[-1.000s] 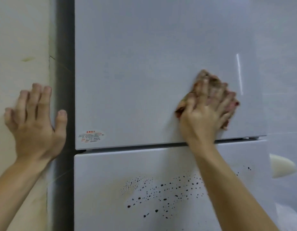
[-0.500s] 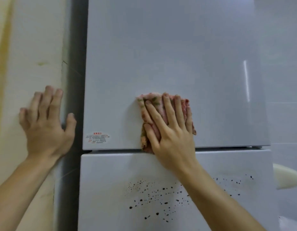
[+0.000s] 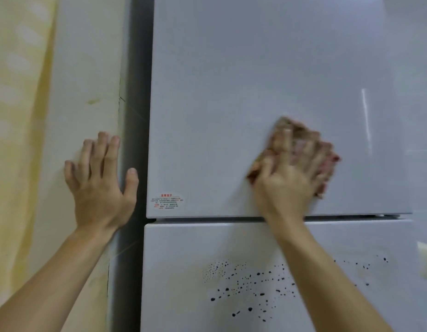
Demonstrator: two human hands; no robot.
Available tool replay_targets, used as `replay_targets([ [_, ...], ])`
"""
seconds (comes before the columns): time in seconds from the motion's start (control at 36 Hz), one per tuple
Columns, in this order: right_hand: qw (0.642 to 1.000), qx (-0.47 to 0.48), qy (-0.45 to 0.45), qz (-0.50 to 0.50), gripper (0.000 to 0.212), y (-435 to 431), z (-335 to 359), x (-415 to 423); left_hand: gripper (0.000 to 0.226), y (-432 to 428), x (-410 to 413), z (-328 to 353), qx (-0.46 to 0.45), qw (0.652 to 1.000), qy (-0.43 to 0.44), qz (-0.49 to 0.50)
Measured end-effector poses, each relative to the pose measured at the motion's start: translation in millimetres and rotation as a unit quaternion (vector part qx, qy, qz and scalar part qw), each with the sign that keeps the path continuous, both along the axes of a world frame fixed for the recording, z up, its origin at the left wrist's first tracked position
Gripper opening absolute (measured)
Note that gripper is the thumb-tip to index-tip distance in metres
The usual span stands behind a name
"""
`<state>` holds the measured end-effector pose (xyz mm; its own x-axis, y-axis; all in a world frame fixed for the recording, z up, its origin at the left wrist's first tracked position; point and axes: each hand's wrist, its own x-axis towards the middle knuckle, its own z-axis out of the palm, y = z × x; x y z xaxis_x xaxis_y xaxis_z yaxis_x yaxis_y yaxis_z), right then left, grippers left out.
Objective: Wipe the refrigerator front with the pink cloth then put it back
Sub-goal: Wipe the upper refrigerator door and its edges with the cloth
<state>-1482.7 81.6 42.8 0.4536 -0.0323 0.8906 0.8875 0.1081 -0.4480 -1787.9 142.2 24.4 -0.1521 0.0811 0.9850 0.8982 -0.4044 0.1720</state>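
the right hand (image 3: 290, 173) presses the pink cloth (image 3: 301, 140) flat-fingered against the upper refrigerator door (image 3: 255, 80); the left hand (image 3: 100, 188) rests spread on the wall (image 3: 83, 68). wiping is midway: the speckled lower door (image 3: 231, 248) looks unwiped, and returning the cloth remains.

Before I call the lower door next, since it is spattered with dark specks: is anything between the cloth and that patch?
Nothing visible is. The right hand presses the pink cloth on the upper door; below lies only the door seam, then the black specks on the lower door, partly crossed by the forearm.
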Motion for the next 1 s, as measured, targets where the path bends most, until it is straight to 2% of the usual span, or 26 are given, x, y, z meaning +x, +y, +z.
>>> replay_targets([
  [0.08,0.989,0.027,-0.146,0.013,0.061,13,-9,-64,0.072,0,-1,0,0.0,1.0,-0.001,-0.005],
  [0.14,0.972,0.008,-0.232,0.023,0.06,16,-18,-93,0.07,-1,-1,0,0.0,1.0,-0.002,-0.006],
  [0.28,0.936,-0.022,-0.35,0.045,0.056,11,-22,-73,0.069,-5,1,1,-0.01,1.0,-0.005,-0.01],
  [0.33,0.931,-0.009,-0.363,0.041,0.054,9,-20,-48,0.07,-6,2,1,-0.009,1.0,-0.006,-0.014],
  [0.42,0.959,0.014,-0.282,0.032,0.055,1,-19,0,0.069,-12,11,0,-0.003,0.999,0.01,-0.03],
  [0.56,0.997,-0.039,-0.061,0.011,0.066,-15,-8,72,0.067,-25,43,-3,0.03,0.993,0.088,-0.073],
  [0.69,0.998,-0.03,0.056,-0.003,0.065,-9,9,45,0.069,-25,56,-11,-0.002,0.99,0.109,-0.087],
  [0.75,0.998,-0.022,0.063,0.006,0.065,-4,21,19,0.069,-26,56,-11,-0.006,0.991,0.112,-0.076],
  [0.86,0.997,0.008,-0.077,0.012,0.064,8,36,-46,0.07,-25,55,-10,-0.009,0.992,0.117,-0.047],
  [0.94,0.973,0.02,-0.229,0.009,0.061,18,31,-94,0.07,-22,55,-11,-0.013,0.993,0.116,-0.028],
  [1.0,0.957,0.008,-0.29,0.022,0.059,22,26,-107,0.071,-22,55,-12,-0.016,0.993,0.115,-0.021],
])
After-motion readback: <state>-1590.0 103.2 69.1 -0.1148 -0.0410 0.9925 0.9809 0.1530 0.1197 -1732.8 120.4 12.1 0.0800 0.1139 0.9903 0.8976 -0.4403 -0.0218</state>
